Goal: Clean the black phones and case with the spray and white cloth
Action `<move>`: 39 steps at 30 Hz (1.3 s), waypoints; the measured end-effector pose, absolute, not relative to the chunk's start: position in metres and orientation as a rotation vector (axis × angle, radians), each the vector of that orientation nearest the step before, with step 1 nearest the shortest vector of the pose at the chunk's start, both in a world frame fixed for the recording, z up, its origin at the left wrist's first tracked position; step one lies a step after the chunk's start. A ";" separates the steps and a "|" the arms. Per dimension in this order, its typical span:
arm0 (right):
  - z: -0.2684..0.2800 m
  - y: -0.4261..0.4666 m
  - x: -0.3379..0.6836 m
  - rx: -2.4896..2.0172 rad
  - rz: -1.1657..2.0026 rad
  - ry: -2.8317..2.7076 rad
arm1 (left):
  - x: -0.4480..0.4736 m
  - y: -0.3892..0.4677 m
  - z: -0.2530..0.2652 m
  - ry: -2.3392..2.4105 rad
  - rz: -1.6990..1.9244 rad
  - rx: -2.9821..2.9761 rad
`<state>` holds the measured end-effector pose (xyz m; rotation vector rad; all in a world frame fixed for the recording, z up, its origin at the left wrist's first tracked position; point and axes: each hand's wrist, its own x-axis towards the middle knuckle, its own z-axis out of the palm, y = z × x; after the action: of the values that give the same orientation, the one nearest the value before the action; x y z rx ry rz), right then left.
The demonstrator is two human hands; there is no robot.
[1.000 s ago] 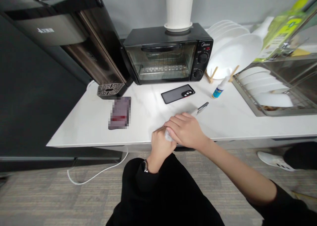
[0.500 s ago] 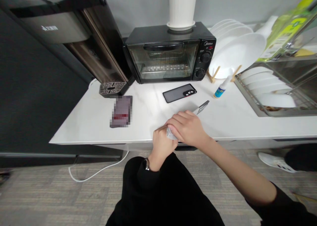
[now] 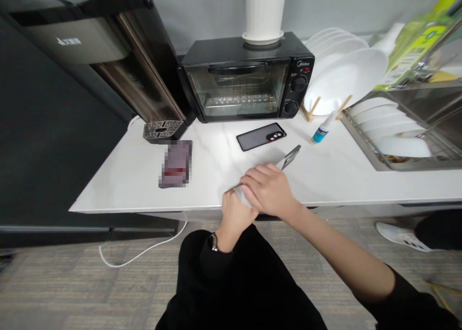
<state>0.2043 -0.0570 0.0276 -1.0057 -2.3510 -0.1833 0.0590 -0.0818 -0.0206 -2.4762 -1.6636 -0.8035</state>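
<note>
Near the counter's front edge, my left hand (image 3: 236, 212) is closed around the lower end of a phone (image 3: 290, 157). The phone's far end, with its camera area, sticks out to the upper right, and its middle is hidden. Over the phone lies my right hand (image 3: 267, 188), fingers curled and pressed down on a whitish wipe (image 3: 241, 195) that shows between the two hands. Behind them, a dark-framed translucent phone case (image 3: 262, 136) lies flat on the counter. A small glue-like bottle (image 3: 322, 130) with a blue label stands to the right.
A black toaster oven (image 3: 238, 79) bears a white pot (image 3: 265, 12). On the left stand a drink dispenser (image 3: 140, 74) and a blurred-out flat item (image 3: 176, 164). White plates (image 3: 346, 74) and a dish rack (image 3: 390, 166) are at right. Another person's shoe (image 3: 400, 236) shows below.
The phone's exposed end has shifted slightly left and turned, showing more of its camera area. My right hand has moved a little left, and the wipe's visible part has changed shape.
</note>
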 end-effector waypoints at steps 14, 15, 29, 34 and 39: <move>0.027 -0.056 0.213 -1.104 -0.214 -2.285 | 0.060 -0.081 -0.012 -1.489 -1.010 -2.487; 0.026 -0.052 0.218 -1.082 -0.200 -2.287 | 0.060 -0.081 -0.012 -1.490 -1.009 -2.489; 0.033 -0.061 0.210 -0.936 -0.114 -2.412 | 0.057 -0.081 -0.022 -1.496 -0.955 -2.438; 0.032 -0.014 0.269 -1.413 -0.128 -2.100 | 0.061 -0.083 -0.011 -1.500 -1.030 -2.503; 0.032 -0.034 0.249 -1.306 -0.121 -2.092 | 0.062 -0.082 -0.012 -1.497 -1.023 -2.482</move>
<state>0.2486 -0.0338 0.0324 -1.3064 -2.0917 -0.1207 0.0615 -0.0824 -0.0115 -2.4821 -1.4971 -1.0228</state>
